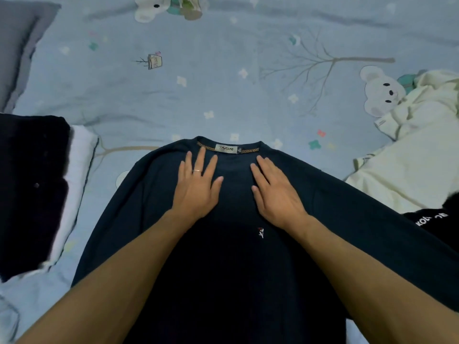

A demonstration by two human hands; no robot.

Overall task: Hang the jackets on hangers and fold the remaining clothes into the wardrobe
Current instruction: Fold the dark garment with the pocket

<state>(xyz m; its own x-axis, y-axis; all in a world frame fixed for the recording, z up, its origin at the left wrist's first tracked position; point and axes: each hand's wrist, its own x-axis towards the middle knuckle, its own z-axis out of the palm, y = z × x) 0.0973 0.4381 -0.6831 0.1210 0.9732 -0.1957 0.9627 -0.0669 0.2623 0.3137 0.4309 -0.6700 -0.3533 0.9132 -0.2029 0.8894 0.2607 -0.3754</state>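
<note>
Smoothing comes first: the bedsheet (pixel 223 83) carries the dark shirt (pixel 335 194) spread flat, collar away from me. My left hand (pixel 197 184) and right hand (pixel 275 192) press on its chest, fingers straight, grasping nothing. I'd sweep outward before folding sleeves.

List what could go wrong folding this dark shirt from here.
1. The navy T-shirt lies over a rumpled bedsheet, so creases may get folded in even with the left hand and right hand pressing flat near the collar.
2. The cream garment and black printed garment crowd its sleeve side; a fold there might catch them.
</note>
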